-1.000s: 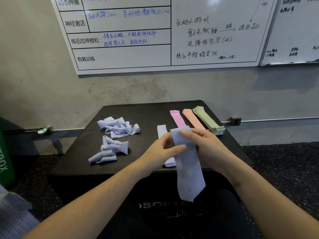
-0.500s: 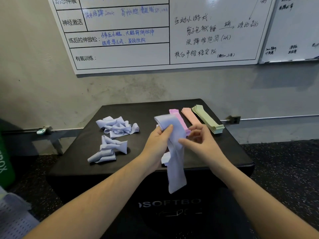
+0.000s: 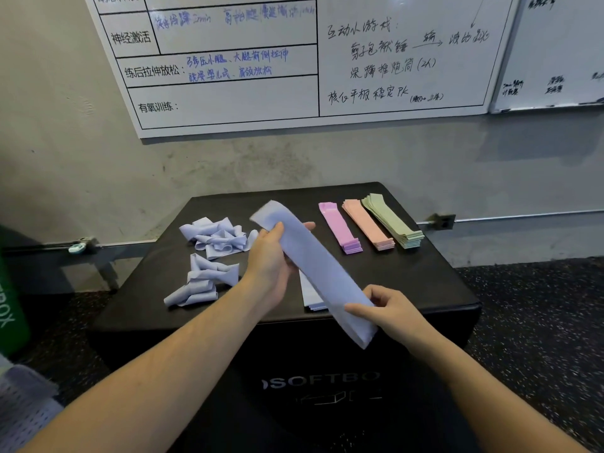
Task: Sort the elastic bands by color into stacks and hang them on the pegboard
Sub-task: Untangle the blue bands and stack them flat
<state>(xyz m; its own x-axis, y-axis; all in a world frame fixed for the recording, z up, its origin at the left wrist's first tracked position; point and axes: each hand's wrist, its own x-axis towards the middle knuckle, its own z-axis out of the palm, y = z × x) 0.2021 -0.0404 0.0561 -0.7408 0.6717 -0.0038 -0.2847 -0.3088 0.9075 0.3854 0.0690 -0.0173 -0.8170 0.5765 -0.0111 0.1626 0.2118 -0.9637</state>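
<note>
A pale lavender-blue elastic band [image 3: 318, 266], flat, smooth and stretched straight, slants above the black worktop [image 3: 408, 276]. The left hand [image 3: 271, 259] grips its far end; the right hand [image 3: 389, 310] pinches its near end.

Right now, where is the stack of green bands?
In the head view, the green stack lies at the far right of the black box top, just right of the peach stack, below the whiteboard.

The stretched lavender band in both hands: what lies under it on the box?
Under the lavender band, a flat stack of lavender bands shows at its left edge on the black box. The rest is covered, so its count cannot be told.
</note>
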